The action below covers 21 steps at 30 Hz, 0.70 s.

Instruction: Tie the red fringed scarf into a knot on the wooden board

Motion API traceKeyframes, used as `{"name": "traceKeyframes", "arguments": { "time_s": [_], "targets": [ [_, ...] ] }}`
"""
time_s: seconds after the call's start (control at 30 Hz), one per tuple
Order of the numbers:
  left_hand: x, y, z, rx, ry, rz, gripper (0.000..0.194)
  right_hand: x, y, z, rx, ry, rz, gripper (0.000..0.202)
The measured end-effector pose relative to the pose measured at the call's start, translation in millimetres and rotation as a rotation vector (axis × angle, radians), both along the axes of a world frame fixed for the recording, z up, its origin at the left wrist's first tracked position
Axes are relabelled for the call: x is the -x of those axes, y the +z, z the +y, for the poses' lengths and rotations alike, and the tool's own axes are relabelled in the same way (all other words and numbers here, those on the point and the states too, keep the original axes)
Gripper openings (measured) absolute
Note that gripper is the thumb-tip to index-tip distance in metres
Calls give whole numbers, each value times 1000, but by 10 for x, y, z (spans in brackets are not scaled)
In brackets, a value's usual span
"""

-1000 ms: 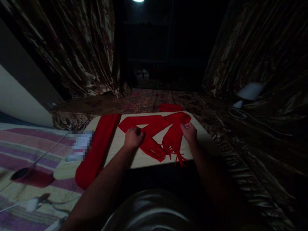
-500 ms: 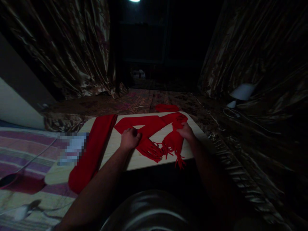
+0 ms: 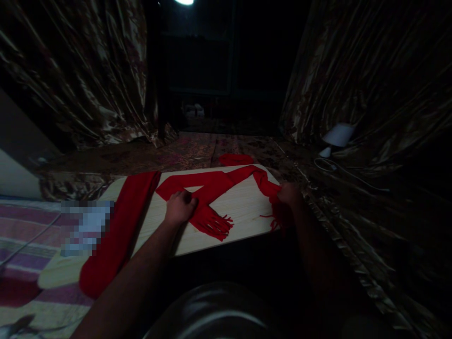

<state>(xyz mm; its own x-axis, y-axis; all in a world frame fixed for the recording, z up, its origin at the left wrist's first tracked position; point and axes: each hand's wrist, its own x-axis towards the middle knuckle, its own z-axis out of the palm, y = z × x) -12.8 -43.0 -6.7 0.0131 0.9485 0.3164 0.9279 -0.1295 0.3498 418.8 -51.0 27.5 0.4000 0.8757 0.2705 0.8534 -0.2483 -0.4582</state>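
Note:
A red fringed scarf (image 3: 212, 190) lies in a looped, crossing shape on a pale wooden board (image 3: 243, 216). My left hand (image 3: 179, 207) is closed on the scarf at the left of the crossing, beside one fringed end that lies flat. Past the board's right edge, my right hand (image 3: 290, 193) grips the scarf near its other end. That part is bunched and twisted, and its fringe hangs at the edge, partly lost in the dark. A second red cloth (image 3: 122, 226), folded into a long strip, lies across the board left of my left forearm.
Another red cloth piece (image 3: 236, 159) sits beyond the board's far edge. On the right stand a small white lamp (image 3: 339, 135) and its cable. A striped cover (image 3: 28, 230) spreads at left, with a blurred-out item (image 3: 90, 228) on the board. Patterned curtains (image 3: 106, 70) hang behind.
My right hand has moved right, pulling its end of the scarf from the board's middle to the right edge. The left hand keeps its place on the scarf. The whole view has shifted slightly.

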Motion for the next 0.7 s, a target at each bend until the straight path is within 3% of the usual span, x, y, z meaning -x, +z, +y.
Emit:
{"name": "traceKeyframes", "arguments": {
  "time_s": [0.13, 0.3, 0.37, 0.53, 0.7],
  "targets": [
    [10, -17, 12, 0, -2, -14, 35, 111, 98, -88, 36, -112, -344, 32],
    [13, -16, 12, 0, -1, 1, 35, 133, 185, -113, -47, -90, -490, 31],
    [7, -4, 2, -1, 1, 3, 34, 76, 208, -60, 10, -50, -456, 29],
    [1, 0, -2, 3, 6, 8, 33, -62, 213, 123, 388, 211, -134, 21],
    [15, -32, 21, 3, 10, 12, 34, -14, 82, 307, 105, 74, -70, 43]
  ]
}}
